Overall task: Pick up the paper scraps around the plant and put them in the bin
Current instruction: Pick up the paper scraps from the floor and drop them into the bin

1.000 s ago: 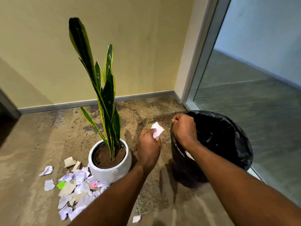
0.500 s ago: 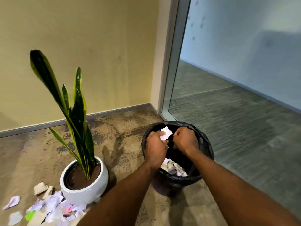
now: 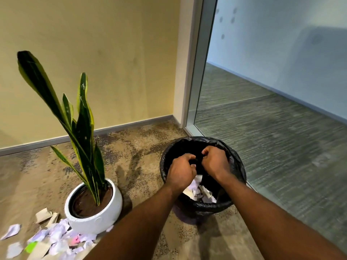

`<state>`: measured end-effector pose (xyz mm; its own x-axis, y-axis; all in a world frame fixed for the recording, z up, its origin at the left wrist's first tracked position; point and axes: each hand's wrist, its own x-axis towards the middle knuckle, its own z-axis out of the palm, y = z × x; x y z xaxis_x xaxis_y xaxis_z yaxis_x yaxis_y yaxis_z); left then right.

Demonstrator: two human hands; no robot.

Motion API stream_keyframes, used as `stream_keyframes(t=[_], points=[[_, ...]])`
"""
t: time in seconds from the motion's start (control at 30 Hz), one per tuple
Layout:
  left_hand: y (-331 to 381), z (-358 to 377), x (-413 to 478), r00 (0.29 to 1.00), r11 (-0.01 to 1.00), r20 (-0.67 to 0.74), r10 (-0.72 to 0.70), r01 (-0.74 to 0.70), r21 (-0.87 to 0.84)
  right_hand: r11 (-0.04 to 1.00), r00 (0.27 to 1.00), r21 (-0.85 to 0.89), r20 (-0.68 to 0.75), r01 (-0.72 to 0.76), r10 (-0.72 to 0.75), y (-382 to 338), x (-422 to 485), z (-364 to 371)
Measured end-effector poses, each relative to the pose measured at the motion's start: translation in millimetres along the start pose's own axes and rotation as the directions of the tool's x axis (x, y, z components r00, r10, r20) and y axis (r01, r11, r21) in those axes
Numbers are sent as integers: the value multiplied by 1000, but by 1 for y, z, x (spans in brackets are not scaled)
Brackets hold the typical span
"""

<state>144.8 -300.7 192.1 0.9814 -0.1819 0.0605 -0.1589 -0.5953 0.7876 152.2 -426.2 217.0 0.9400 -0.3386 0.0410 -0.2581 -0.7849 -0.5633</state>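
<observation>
Torn white, tan and pink paper scraps [image 3: 56, 237] are seen strewn at 7 o'clock beside a round white ceramic plant pot [image 3: 93, 220]. At 3 o'clock of it, the left hand [image 3: 181, 171] and right hand [image 3: 216, 162] are held clenched over a round black-lined bin [image 3: 206, 206], with nothing visibly gripped. More scraps [image 3: 206, 196] are seen lying inside.

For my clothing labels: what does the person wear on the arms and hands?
The left forearm and right forearm are bare to the frame edge, no sleeves. The left hand and right hand show no gloves, watch or bracelet.
</observation>
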Motion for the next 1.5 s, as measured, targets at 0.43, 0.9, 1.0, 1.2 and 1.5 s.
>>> stream_keyframes(t=[0.43,0.9,1.0,1.2,1.5], points=[[-70,-81,-55,937,996,-337,90,-90,16,784,797,152,-169,602,-579,-112,-63,71],[-282,-84,-189,875,834,-144,-463,485,265,917,811,-20,474,400,-343,-64,-150,281],[-305,-73,-194,845,779,-104,-525,526,341,882,718,-89,621,463,-315,-51,-157,312],[-326,-58,-189,825,709,-44,-563,510,487,740,604,-179,713,648,-356,-46,-159,348],[-335,-53,-186,839,700,-17,-545,465,542,667,581,-211,711,714,-397,-33,-155,360]])
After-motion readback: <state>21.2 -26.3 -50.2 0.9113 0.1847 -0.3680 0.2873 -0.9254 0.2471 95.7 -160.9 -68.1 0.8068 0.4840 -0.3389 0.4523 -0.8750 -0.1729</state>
